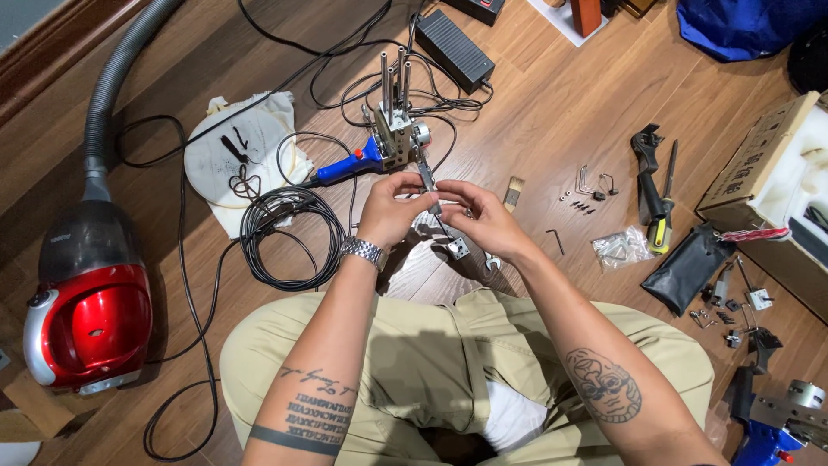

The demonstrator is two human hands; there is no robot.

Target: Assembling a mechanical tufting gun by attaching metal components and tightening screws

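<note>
Both hands, left hand (390, 207) and right hand (483, 220), pinch a slim metal rod (429, 185) above the lap, steadying it over the floor (535, 112) for close work.

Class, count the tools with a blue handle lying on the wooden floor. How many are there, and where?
2. One blue-handled tool lies above the left hand, beside the coiled black cable. Another sits at the lower right corner, partly cut off. More may be hidden.

Blue machine (776, 427) cut off at the corner (small screws (582, 205) indistinct).
</note>
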